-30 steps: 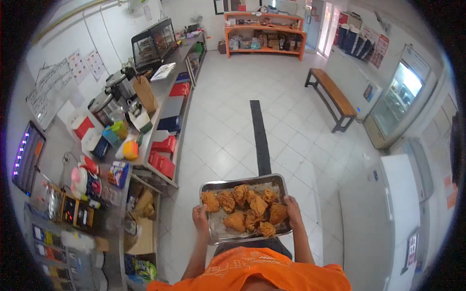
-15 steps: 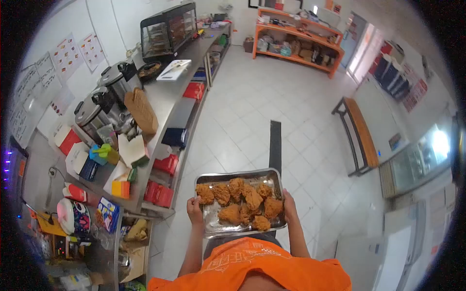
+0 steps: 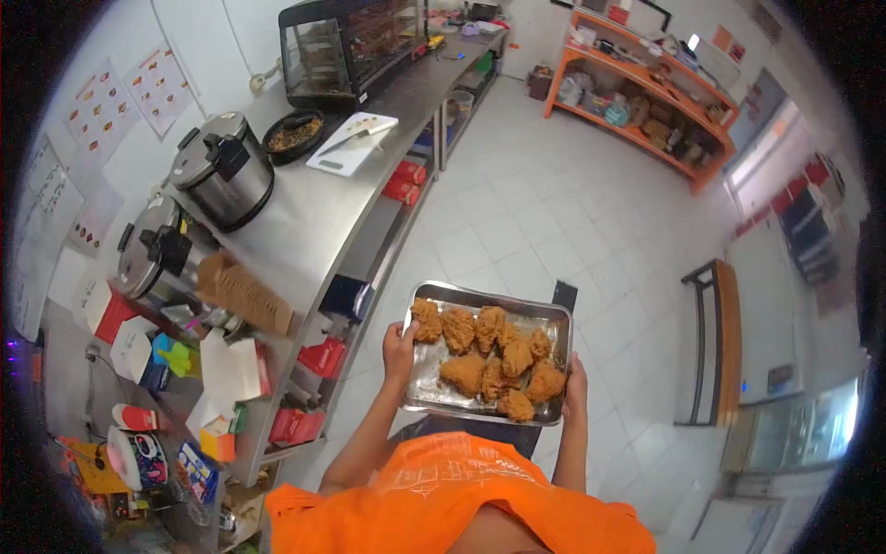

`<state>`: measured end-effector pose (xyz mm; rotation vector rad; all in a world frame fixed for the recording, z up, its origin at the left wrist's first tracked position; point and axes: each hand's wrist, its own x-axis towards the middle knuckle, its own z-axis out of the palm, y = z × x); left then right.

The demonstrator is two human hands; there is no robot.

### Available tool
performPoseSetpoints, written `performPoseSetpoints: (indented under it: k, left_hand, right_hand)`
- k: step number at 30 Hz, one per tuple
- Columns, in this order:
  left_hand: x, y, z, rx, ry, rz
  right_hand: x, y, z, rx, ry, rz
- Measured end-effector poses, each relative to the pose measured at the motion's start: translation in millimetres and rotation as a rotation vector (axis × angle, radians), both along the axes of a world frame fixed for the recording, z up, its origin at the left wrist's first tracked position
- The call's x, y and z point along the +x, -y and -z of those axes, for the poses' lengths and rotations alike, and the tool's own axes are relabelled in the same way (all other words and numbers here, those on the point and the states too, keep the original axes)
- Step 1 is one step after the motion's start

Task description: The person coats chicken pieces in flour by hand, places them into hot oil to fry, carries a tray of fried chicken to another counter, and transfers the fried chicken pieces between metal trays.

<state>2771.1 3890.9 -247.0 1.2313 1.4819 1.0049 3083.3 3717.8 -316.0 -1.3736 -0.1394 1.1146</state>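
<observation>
Between my hands is a shallow metal tray (image 3: 426, 379) with several pieces of breaded fried chicken (image 3: 463, 373) in it. My left hand (image 3: 398, 353) grips the left rim, thumb over the edge. At the right side, my right hand (image 3: 574, 388) is closed on the rim; its fingers under the tray are hidden. The tray is held level in front of my orange shirt (image 3: 452, 485), above the tiled floor.
A long steel counter (image 3: 300, 217) runs along the left, bearing rice cookers (image 3: 221, 171), a pan (image 3: 293, 137), a white cutting board with a knife (image 3: 353, 143) and a glass display cabinet (image 3: 351, 51). An orange shelf (image 3: 637, 102) stands at the back, a wooden bench (image 3: 727, 342) on the right.
I have moved forward along the counter, and the view has swung left. The cookers, cutting board and display cabinet look nearer. Both hands still hold the tray.
</observation>
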Motion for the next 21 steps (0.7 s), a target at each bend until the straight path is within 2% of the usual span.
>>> performPoseSetpoints:
  k: [3,6,7,10,11,15,18,19,21]
  left_hand:
    - [56,-98,-18,-0.029,0.038,-0.067]
    - [97,-176,-35,-0.014,0.143,-0.165]
    - [103,-211,-41,0.037,0.159,-0.144]
    - [133,-284,-46,-0.028,0.223,-0.309]
    - [137,-314,-35,-0.008,0.236,-0.361]
    - [151,-432,7,-0.015,0.205,-0.407]
    - [160,-536,37,-0.027,0.197,-0.446]
    - [163,-564,49,-0.020,0.234,-0.440]
    - [176,-651,36,0.013,0.158,-0.424]
  right_hand:
    - [62,-113,17,0.059,-0.010,-0.016]
    - [106,-226,-27,0.040,-0.047,-0.116]
    - [113,-272,-53,-0.021,0.080,-0.123]
    - [154,-378,-37,0.011,0.100,-0.204]
    - [155,-415,-52,-0.052,0.192,-0.213]
    - [179,-561,-36,-0.037,0.081,-0.349]
    - [192,-659,-3,-0.039,0.006,-0.335]
    - [204,-687,21,0.003,-0.100,-0.384]
    - [216,-773,27,0.003,-0.024,-0.409]
